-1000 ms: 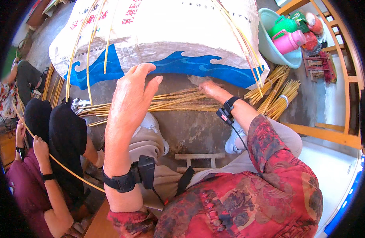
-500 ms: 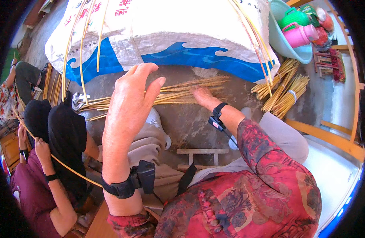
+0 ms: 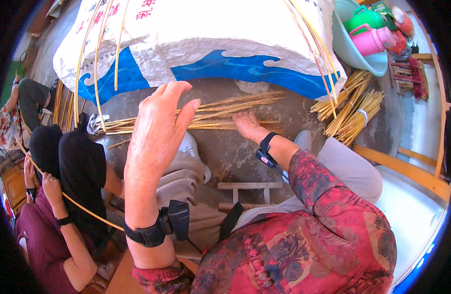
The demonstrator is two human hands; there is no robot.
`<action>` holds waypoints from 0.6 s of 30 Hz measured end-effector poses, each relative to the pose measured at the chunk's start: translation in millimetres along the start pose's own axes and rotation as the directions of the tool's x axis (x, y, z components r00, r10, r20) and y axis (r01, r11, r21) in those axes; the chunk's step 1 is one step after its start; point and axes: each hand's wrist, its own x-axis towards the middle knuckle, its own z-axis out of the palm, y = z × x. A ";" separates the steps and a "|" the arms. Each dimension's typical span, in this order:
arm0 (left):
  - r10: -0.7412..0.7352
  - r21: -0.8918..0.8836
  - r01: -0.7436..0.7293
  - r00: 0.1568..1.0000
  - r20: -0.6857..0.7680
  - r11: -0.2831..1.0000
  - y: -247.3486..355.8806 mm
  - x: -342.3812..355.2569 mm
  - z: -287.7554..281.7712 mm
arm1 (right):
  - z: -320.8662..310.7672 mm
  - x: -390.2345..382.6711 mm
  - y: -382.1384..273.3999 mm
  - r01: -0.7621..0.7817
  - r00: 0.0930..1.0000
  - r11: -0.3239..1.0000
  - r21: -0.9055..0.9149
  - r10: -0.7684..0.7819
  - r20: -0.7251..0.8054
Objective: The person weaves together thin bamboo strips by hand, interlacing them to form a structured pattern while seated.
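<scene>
A loose spread of thin straw-coloured stalks (image 3: pixel 211 116) lies across the concrete floor in front of my feet. My right hand (image 3: pixel 249 126) is down at the right part of this spread, fingers bent and pressed together on some of the stalks. Exactly how many it grips is hidden. Raised closer to the camera, my left hand (image 3: pixel 159 122) holds nothing; its thumb stands apart from the curved fingers. It covers part of the stalks behind it. Each of my wrists wears a black strap with a small device.
A white and blue woven sack (image 3: pixel 225 68) spreads ahead, long canes (image 3: pixel 99 68) lying over it. Tied stick bundles (image 3: pixel 355 117) lie at right, below a pale basin (image 3: pixel 375 63) with flasks. A small stool frame (image 3: pixel 250 186) stands between my legs. At left, a co-worker (image 3: pixel 49 230) holds a bent cane.
My right hand has shifted slightly left and toward me along the stalks. Some stalks near it have moved a little. My left hand stays raised, almost unmoved.
</scene>
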 end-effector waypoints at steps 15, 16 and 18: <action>0.018 0.026 -0.020 0.998 0.064 0.999 -5.9 8.0 10.9 | -13.8 17.8 29.2 -0.036 0.989 0.999 0.012 0.034 0.145; 0.011 0.040 -0.012 0.999 0.048 0.999 -3.7 4.1 6.0 | -20.5 18.0 25.6 -0.025 0.997 0.997 0.079 0.019 0.075; 0.011 0.054 -0.013 0.999 0.035 0.998 -0.9 1.2 2.4 | -19.4 24.8 28.3 -0.015 1.000 0.989 0.149 0.015 0.001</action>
